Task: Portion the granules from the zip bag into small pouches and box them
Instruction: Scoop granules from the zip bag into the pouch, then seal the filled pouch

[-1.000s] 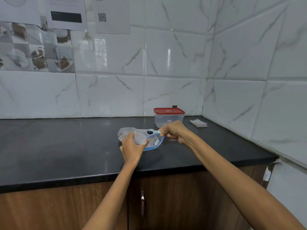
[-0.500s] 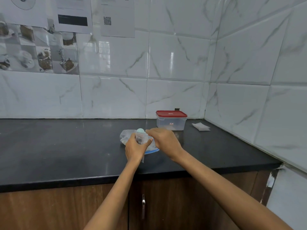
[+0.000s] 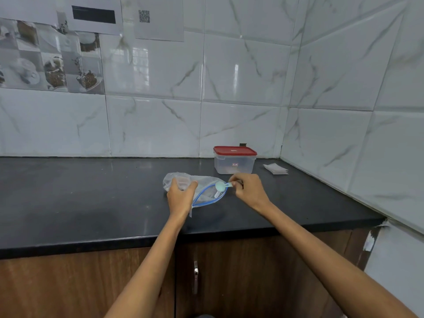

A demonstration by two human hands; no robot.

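Observation:
A clear zip bag (image 3: pixel 207 188) with a blue zip edge lies on the black counter (image 3: pixel 91 198), its mouth gaping toward me. My left hand (image 3: pixel 180 198) grips a small clear pouch (image 3: pixel 183 181) over the bag's left part. My right hand (image 3: pixel 249 190) pinches the handle of a pale green measuring spoon (image 3: pixel 220 186), whose bowl hovers at the bag's mouth. The granules are too faint to make out. A clear box with a red lid (image 3: pixel 234 159) stands shut behind the bag.
A small stack of flat white pouches (image 3: pixel 275 169) lies at the back right by the corner. Tiled walls close off the back and the right side. The counter's front edge runs above wooden cabinet doors (image 3: pixel 68 283).
My right hand has drawn back to the right from the pouch, bringing the green spoon over the bag's mouth. My left hand still holds the pouch in about the same place.

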